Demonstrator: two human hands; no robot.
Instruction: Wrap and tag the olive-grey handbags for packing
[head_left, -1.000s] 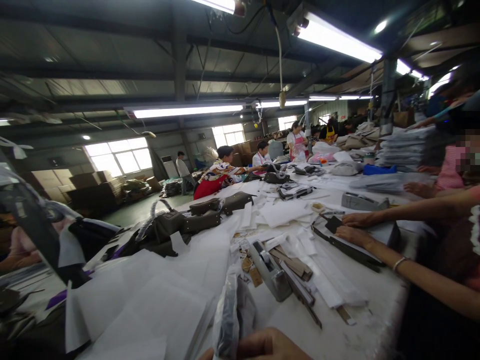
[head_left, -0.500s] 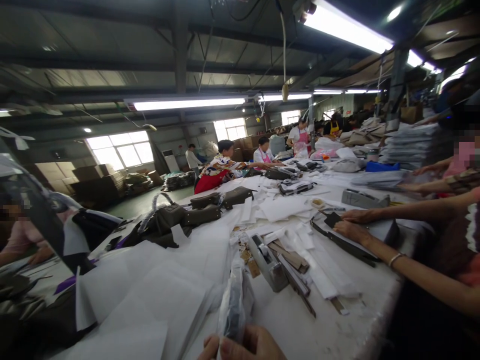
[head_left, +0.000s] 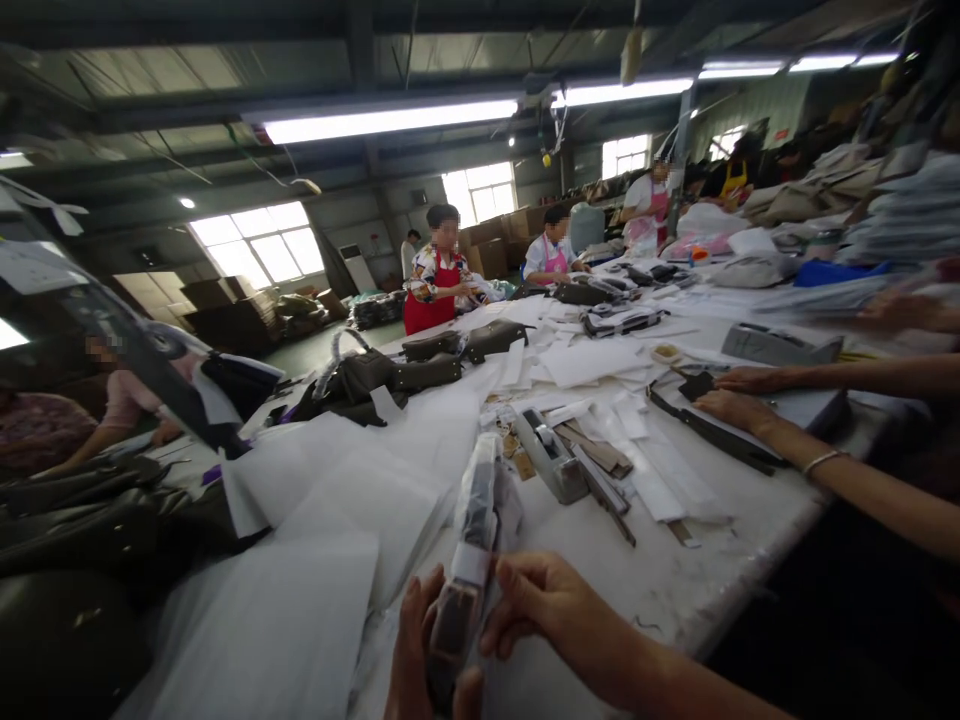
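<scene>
A dark strap point(head_left: 455, 610) with a metal buckle stands upright before me, its upper part wrapped in clear plastic and a white band around its middle. My left hand point(head_left: 411, 645) is closed around the strap's lower end from the left, thumb in front. At the strap's right edge, just below the white band, my right hand point(head_left: 559, 610) has its thumb and fingers pinched together on the wrapping. What exactly lies between those fingertips is too small to make out. A grey tape dispenser point(head_left: 551, 455) sits on the table beyond my hands.
White sheets point(head_left: 300, 610) are spread at the left, with dark bags point(head_left: 75, 540) beside them. Brown strips point(head_left: 596, 445) lie by the dispenser. At right, a co-worker's hands point(head_left: 739, 400) rest on a flat grey bag point(head_left: 802, 418). Other people stand along the far side.
My view has tilted down and turned. Both hands and the strap have come further up into sight, showing the buckle. A co-worker in a red apron has straightened from leaning over the table.
</scene>
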